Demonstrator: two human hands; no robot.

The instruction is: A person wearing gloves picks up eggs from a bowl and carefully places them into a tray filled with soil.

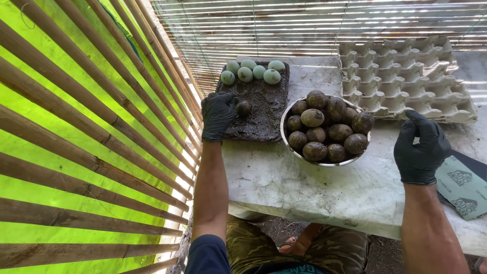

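Observation:
Both my hands wear black gloves. My left hand rests at the left edge of a dark tray of mud, its fingers touching a mud-coated egg lying in the mud. Several clean pale green eggs sit at the tray's far end. A metal bowl to the right is piled with mud-coated eggs. My right hand hovers right of the bowl, fingers loosely curled, holding nothing.
Stacked grey cardboard egg trays lie at the back right of the pale stone table. Green and dark sandpaper sheets lie at the right edge. A bamboo-slat wall runs close along the left.

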